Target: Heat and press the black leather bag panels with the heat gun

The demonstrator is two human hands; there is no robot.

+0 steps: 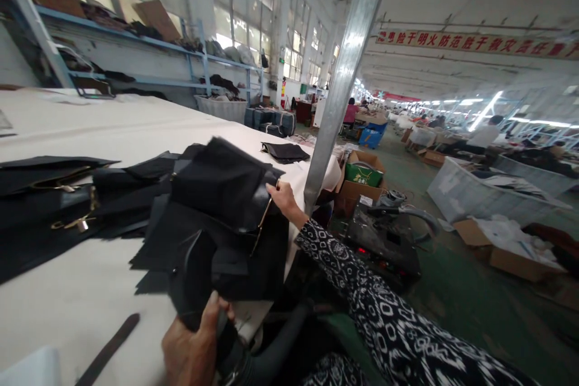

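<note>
A black leather bag piece point(221, 223) with a gold zipper is lifted slightly above the white table point(90, 126). My left hand point(192, 350) grips its near lower edge, thumb on top. My right hand point(283, 198), in a black-and-white patterned sleeve, pinches its far right edge by the zipper. Under and around the piece lie more black cut pieces point(149, 181).
Black pieces with gold hardware point(54, 193) lie at the table's left, a small black stack point(286, 151) at its far end. A slanted metal post point(344, 72) rises at the table's right edge. A dark machine point(384, 235), cardboard boxes point(362, 175) and bins stand on the green floor. Other people work far back.
</note>
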